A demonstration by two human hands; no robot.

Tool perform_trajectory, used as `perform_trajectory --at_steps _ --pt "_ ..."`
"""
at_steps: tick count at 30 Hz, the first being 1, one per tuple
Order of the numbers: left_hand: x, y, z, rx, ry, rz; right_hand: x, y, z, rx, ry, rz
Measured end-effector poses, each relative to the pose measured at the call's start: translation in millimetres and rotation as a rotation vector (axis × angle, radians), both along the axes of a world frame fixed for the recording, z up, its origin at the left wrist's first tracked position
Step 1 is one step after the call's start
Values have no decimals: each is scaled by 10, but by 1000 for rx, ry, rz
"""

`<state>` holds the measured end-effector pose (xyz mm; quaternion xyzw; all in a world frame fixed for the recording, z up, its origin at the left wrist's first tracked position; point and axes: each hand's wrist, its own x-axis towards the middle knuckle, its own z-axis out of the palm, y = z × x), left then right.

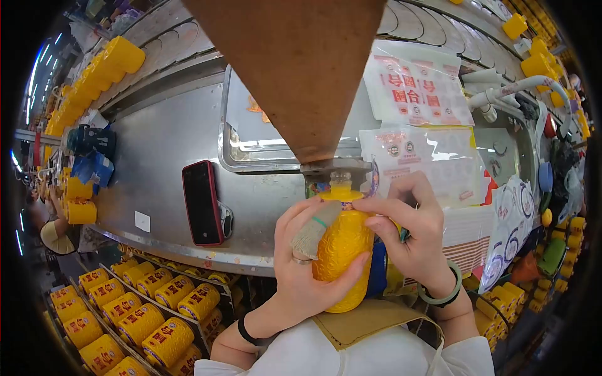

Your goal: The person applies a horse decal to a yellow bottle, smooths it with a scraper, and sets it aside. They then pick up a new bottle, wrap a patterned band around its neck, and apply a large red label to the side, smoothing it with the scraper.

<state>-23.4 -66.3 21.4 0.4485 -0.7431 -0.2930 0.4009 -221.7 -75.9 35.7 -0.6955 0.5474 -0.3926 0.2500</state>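
A yellow embossed bottle (345, 254) with a clear stopper-like top stands tilted close to my body. My left hand (307, 257) is wrapped round its side, with a pale cloth-like cover and a green band on one finger. The fingertips of my right hand (407, 225) press at the bottle's neck, on a small patterned strip (347, 205). Whether the strip is fully stuck down cannot be made out.
A phone (202, 203) lies on the metal table (150, 163). Behind it is a metal tray (235, 164). Printed sticker sheets (417, 94) lie at the right. Racks of yellow bottles (169, 341) stand front left. A brown beam (295, 62) hangs ahead. A person (56, 232) is far left.
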Motion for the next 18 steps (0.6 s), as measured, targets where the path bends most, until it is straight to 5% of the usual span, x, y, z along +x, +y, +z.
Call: perform_trajectory --at_steps 9,12,14,16,18 --pt "31 4 -33 7 -2 -18 -59 27 -142 -58 -20 -55" --pt "58 21 -196 182 228 19 -177 8 -186 -44 36 -51" --pt "119 12 -384 397 697 -78 -275 -9 -221 23 199 -36" --pt "162 5 -361 449 708 -110 -228 5 -110 19 181 -84" --pt "158 16 -195 223 283 -23 -171 19 2 7 80 -82"
